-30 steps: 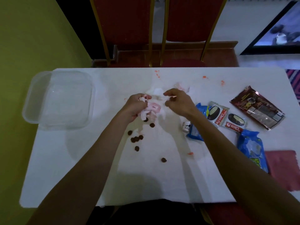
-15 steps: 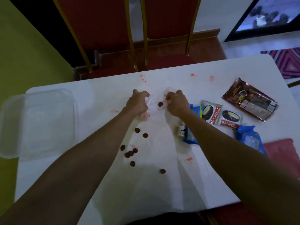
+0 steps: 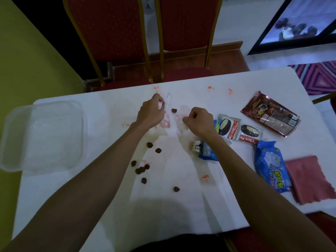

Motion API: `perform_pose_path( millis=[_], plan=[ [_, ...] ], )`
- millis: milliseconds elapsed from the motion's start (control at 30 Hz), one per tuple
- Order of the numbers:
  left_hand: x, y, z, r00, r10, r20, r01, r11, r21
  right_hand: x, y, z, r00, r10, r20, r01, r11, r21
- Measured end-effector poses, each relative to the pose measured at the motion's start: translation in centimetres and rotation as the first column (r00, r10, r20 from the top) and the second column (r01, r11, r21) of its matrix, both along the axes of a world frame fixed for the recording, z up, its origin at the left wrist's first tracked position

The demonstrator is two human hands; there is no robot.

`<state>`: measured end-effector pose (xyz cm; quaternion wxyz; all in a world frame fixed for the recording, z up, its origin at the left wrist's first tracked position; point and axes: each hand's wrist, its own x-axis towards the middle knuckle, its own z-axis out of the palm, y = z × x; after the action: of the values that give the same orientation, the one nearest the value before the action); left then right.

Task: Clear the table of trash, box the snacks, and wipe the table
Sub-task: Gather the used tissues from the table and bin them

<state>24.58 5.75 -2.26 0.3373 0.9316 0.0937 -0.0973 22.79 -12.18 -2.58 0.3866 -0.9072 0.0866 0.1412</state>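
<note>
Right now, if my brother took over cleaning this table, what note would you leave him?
Left hand: pinching crumpled tissue scraps.
Right hand: fingers curled; I can't tell what it holds.
Clear box: at the left end of the table, looks empty.
Snack packs: lying on the right, pink cloth beside them.
Brown crumbs and orange smears: dotted around the middle.
Done: nothing finished yet.
Left: bin the tissue and crumbs, box the snacks, wipe.
</note>
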Motion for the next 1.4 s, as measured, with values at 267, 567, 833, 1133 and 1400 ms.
perform_pose_path(
  millis=[267, 567, 833, 1133, 1400],
  plan=[
    [-6.5, -2.7, 1.2, 0.966, 0.244, -0.084, -0.258, 0.91, -0.325, -4.0, 1.3, 0.6, 0.95, -0.254, -0.184, 0.31, 0.849, 0.428],
    [-11.7, -3.1, -0.5, 0.841, 0.369, -0.395, -0.539, 0.52, -0.663, -7.9, 1.4, 1.6, 0.934, 0.337, -0.122, -0.31, 0.93, 0.199],
    [-13.3, -1.3, 1.2, 0.829, 0.46, -0.317, -0.555, 0.607, -0.569, -6.0, -2.8, -2.5, 0.803, 0.576, -0.155, -0.501, 0.511, -0.698],
    [-14.9, -1.8, 0.9, 0.855, 0.419, -0.307, -0.518, 0.652, -0.553, -7.9, -2.1, -2.2, 0.854, 0.519, -0.037, -0.441, 0.684, -0.581],
    [-15.3, -5.9, 2.4, 0.834, 0.409, -0.37, -0.55, 0.567, -0.613, -12.4, -1.6, 0.1, 0.97, 0.031, -0.242, 0.041, 0.957, 0.288]
  ],
)
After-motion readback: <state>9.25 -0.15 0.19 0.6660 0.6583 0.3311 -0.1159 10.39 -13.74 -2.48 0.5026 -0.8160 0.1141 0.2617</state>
